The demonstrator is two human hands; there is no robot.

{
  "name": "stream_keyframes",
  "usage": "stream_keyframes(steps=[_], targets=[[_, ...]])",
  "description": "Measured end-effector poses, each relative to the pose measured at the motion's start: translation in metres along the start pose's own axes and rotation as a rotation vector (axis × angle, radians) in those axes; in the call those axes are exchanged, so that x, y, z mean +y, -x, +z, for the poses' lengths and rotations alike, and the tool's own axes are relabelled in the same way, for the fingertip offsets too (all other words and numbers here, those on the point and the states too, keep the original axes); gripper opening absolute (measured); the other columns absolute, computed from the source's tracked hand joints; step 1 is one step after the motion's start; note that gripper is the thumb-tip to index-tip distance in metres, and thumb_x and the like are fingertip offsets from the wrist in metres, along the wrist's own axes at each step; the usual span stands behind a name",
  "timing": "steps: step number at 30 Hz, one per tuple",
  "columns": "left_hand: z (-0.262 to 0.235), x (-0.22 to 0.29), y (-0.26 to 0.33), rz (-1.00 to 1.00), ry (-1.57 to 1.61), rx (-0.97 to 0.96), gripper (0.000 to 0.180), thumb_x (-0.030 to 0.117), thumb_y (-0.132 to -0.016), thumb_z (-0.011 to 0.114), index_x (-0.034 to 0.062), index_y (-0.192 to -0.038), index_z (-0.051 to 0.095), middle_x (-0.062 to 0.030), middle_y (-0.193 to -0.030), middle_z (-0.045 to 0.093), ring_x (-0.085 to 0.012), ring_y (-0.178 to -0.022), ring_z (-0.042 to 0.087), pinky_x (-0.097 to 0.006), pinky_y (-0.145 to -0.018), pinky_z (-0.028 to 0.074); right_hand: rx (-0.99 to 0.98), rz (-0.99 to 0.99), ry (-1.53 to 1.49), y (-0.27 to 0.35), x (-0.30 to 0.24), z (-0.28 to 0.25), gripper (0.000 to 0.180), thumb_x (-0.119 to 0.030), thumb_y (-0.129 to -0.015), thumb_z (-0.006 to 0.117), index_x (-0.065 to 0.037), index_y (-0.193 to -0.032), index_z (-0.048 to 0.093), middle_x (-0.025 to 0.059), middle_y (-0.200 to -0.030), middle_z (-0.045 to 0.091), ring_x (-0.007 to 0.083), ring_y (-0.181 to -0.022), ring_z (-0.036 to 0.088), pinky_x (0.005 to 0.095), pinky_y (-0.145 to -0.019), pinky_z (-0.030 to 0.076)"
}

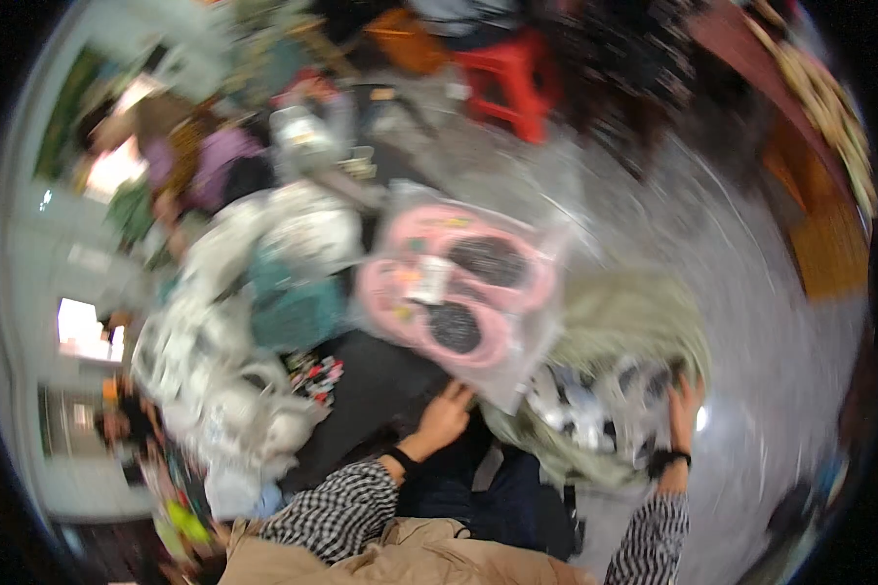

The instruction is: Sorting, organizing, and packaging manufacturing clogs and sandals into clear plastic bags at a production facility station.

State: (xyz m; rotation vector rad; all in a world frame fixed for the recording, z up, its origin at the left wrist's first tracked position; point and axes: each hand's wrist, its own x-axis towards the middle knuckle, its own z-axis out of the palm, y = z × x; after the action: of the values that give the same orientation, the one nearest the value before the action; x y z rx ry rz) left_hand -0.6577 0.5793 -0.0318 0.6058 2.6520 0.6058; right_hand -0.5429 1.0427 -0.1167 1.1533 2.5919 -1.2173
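A clear plastic bag (546,322) holding a pair of pink clogs (385,283) with dark insoles lies at the far end of the black tabletop (371,385). My left hand (446,419) rests at the table's edge by the bag's lower corner, its fingers stretched out; whether they touch the plastic is blurred. To the right, a pale green woven sack (644,307) gapes, with white and dark bagged items (595,405) inside. My right hand (686,409) is at the sack's right rim, fingers curled about its edge.
White plastic bags (210,351) pile up on the table's left, with a teal bag (298,307) and small red, black and white pieces (317,377) beside them. A red stool (507,83) stands on the grey floor. A person (190,151) works at far left.
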Motion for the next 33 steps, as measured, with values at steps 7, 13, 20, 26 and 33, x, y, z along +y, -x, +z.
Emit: stream_keyframes(steps=[7,13,20,26,33], targets=[[-0.018,0.014,0.106,-0.176,0.174,0.166,0.052,-0.003,-0.081,0.051,0.0048,-0.133,0.05,-0.0192,-0.15,0.029,-0.039,-0.112,0.051,-0.044,-0.093,0.045,-0.414,-0.022,0.056,-0.027,0.044,0.025,0.053,-0.029,-0.09,0.061,0.005,-0.13,0.051,0.0213,-0.132,0.054,0.0316,-0.123,0.05,0.0382,-0.104,0.038],[-0.032,0.015,0.163,-0.206,0.368,0.176,0.048,-0.001,-0.084,0.047,0.0033,-0.131,0.051,-0.0188,-0.147,0.035,-0.0402,-0.123,0.047,-0.043,-0.1,0.042,-0.536,0.034,-0.043,-0.008,0.06,0.029,0.035,-0.019,-0.091,0.058,-0.001,-0.121,0.061,0.0138,-0.115,0.064,0.0267,-0.108,0.06,0.0356,-0.096,0.044],[-0.046,-0.035,0.247,-0.422,0.53,0.318,0.043,0.003,-0.087,0.045,0.0033,-0.129,0.053,-0.016,-0.138,0.047,-0.0339,-0.125,0.047,-0.041,-0.101,0.042,-1.138,-0.668,0.314,0.184,-0.261,0.076,0.037,-0.023,-0.095,0.056,-0.005,-0.128,0.056,0.0178,-0.119,0.062,0.0324,-0.106,0.059,0.0383,-0.085,0.047],[-0.068,-0.091,0.268,-0.352,0.766,0.398,0.042,0.008,-0.092,0.045,0.004,-0.134,0.049,-0.0166,-0.13,0.052,-0.0347,-0.118,0.051,-0.04,-0.101,0.04,-1.15,-1.067,-0.006,0.256,-0.397,0.168,0.053,-0.013,-0.094,0.06,-0.007,-0.143,0.039,0.0135,-0.134,0.05,0.0233,-0.115,0.055,0.0344,-0.09,0.047],[-0.1,-0.146,0.345,-0.534,1.342,0.638,0.063,0.024,-0.097,0.054,0.008,-0.15,0.023,-0.0149,-0.14,0.047,-0.0238,-0.123,0.051,-0.035,-0.096,0.045,-1.077,-0.891,-0.204,0.359,-0.535,0.266,0.099,-0.019,-0.077,0.074,-0.013,-0.154,0.013,0.0258,-0.153,0.016,0.0439,-0.136,0.029,0.0487,-0.103,0.036]])
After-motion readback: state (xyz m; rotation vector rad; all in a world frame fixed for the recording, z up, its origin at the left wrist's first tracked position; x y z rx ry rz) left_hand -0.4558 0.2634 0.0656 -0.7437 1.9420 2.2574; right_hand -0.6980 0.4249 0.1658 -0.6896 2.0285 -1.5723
